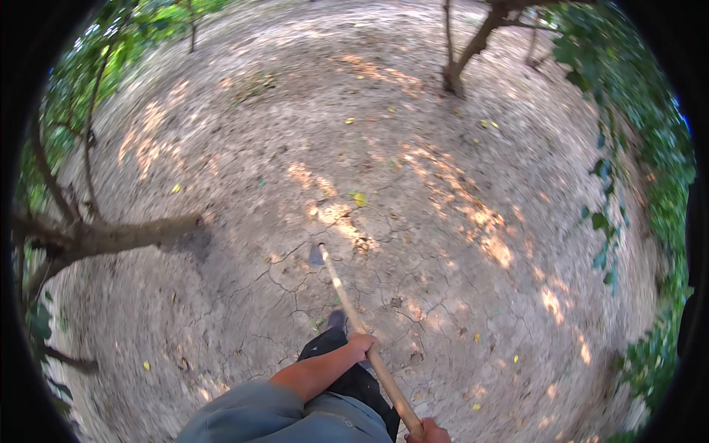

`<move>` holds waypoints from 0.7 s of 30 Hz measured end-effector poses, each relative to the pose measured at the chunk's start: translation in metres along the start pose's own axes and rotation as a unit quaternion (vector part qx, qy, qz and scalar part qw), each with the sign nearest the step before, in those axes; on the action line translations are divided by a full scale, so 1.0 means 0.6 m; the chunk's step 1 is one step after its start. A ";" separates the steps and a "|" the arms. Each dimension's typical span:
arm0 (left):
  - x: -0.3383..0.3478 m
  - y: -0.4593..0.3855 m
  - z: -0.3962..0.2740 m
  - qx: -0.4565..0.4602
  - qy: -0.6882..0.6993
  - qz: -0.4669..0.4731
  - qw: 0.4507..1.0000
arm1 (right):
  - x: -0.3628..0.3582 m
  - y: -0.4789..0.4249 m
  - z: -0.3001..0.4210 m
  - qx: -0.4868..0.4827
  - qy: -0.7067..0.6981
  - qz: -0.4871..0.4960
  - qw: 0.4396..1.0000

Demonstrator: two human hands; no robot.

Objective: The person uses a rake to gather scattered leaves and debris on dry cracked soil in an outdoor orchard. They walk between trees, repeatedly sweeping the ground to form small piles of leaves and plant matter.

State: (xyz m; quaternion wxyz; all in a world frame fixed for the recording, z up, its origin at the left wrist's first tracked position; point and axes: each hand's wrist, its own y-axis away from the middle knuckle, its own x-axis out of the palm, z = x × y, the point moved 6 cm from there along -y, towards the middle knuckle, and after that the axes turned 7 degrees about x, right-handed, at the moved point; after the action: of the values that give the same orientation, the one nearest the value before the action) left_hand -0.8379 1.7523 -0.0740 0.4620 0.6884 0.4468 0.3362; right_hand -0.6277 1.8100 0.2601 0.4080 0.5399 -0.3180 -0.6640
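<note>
A hoe with a long wooden handle (391, 386) slants across the front of my body. My left hand (362, 344) is wrapped around the shaft partway along it. Close to the picture's bottom edge, my right hand (429, 432) grips the handle near its rear end, partly cut off by the frame. At the far end the dark metal hoe blade (316, 255) is at or just above the cracked, dry soil (354, 282); I cannot tell whether it touches. One dark shoe (337, 319) shows beside the shaft, below the blade.
A thick tree trunk (138, 235) rises from the ground at left, with branches. Another tree trunk (453, 80) stands at upper right. Leafy branches (606, 221) hang along the right side. Scattered yellow leaves (360, 199) and sunlit patches mark the soil.
</note>
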 end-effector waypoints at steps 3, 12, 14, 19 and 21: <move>0.011 0.000 -0.026 0.008 0.017 -0.016 1.000 | -0.011 -0.022 0.000 -0.031 0.029 0.000 0.999; 0.032 -0.027 -0.140 -0.014 0.032 -0.004 0.999 | -0.055 -0.081 -0.023 -0.042 -0.154 -0.044 0.986; 0.038 -0.033 -0.165 -0.017 0.016 -0.013 1.000 | -0.079 -0.078 0.012 -0.057 -0.117 -0.069 0.989; 0.061 -0.051 -0.199 -0.039 0.034 0.022 0.998 | -0.158 -0.045 0.121 -0.088 -0.032 -0.129 0.987; 0.072 -0.054 -0.202 -0.055 0.062 0.052 0.995 | -0.186 -0.047 0.154 -0.066 -0.038 -0.123 0.989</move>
State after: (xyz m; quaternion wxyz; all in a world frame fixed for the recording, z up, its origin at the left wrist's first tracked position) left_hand -0.9376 1.8385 -0.0605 0.4528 0.6622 0.4187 0.4257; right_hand -0.7143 1.9204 0.3065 0.3451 0.5212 -0.2203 -0.7488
